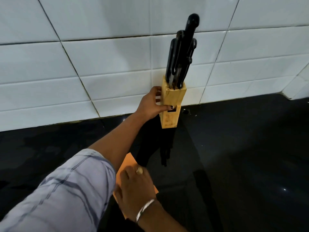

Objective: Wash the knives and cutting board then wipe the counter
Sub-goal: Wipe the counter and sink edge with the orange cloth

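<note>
Head view: our left hand (150, 104) grips the wooden knife block (172, 99), thumb across its front, fingers round its far side. Black-handled knives (180, 54) stand upright in it. Block sits on the black counter (242, 148) by the tiled wall (100, 64). Our right hand (135, 183) rests on the orange cutting board (128, 162); we cannot tell whether it grips.

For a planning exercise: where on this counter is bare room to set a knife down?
Free: the counter right of the knife block, and the stretch left of the sleeve, below the tiles. Crowded: the middle, where the left hand grips the block and the right hand rests on the cutting board.
</note>
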The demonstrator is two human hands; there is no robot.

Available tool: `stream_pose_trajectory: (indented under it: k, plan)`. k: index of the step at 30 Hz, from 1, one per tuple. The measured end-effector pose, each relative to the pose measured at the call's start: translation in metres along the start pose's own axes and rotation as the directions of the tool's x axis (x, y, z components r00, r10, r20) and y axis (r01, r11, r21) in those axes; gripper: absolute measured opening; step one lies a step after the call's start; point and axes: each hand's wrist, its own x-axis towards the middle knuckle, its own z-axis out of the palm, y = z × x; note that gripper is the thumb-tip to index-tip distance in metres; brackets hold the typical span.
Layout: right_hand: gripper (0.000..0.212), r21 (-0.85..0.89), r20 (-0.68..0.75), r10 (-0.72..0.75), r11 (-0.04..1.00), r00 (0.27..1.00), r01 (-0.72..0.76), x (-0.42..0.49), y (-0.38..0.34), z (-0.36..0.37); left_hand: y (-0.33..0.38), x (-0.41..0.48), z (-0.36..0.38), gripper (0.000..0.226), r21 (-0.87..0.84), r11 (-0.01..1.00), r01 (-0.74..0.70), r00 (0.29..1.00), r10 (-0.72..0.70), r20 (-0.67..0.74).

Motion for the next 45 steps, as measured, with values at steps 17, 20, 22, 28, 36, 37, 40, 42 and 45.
stream_pose_trajectory:
  k: [17,20,22,28,36,37,40,42,45]
  plan:
    - [0.068,0.03,-0.042,0.528,0.849,0.848,-0.527,0.187,0.042,0.002,-0.123,-0.263,-0.1,0.087,0.393,0.801,0.451,0.852,-0.256,-0.457]
    - [0.073,0.043,-0.022,0.542,0.84,0.84,-0.541,0.202,0.006,0.009,-0.128,-0.277,-0.099,0.086,0.349,0.87,0.349,0.884,-0.182,-0.43]
    - [0.073,0.008,-0.011,0.371,0.929,0.929,-0.37,0.196,-0.025,0.02,-0.128,-0.275,-0.098,0.084,0.406,0.854,0.325,0.903,-0.153,-0.401]
    - [0.063,-0.057,0.049,0.09,0.995,0.995,-0.088,0.128,-0.055,0.036,-0.129,-0.275,-0.097,0.086,0.519,0.799,0.303,0.935,-0.144,-0.324]
    - [0.061,-0.09,-0.059,0.517,0.849,0.854,-0.521,0.01,0.06,0.003,-0.129,-0.277,-0.1,0.087,0.532,0.795,0.292,0.944,-0.151,-0.294]
    - [0.06,-0.097,-0.06,0.55,0.827,0.833,-0.553,-0.011,0.077,-0.002,-0.129,-0.276,-0.101,0.085,0.541,0.788,0.294,0.945,-0.155,-0.288]
    - [0.059,-0.109,-0.028,0.585,0.805,0.811,-0.584,-0.088,0.102,-0.009,-0.129,-0.276,-0.099,0.08,0.557,0.774,0.302,0.945,-0.166,-0.282]
    - [0.06,-0.109,-0.016,0.583,0.807,0.812,-0.581,-0.14,0.093,-0.006,-0.127,-0.276,-0.1,0.078,0.55,0.777,0.306,0.943,-0.169,-0.286]
    - [0.07,-0.092,-0.049,0.59,0.801,0.806,-0.592,-0.209,0.06,0.003,-0.126,-0.279,-0.101,0.076,0.526,0.793,0.309,0.941,-0.173,-0.292]
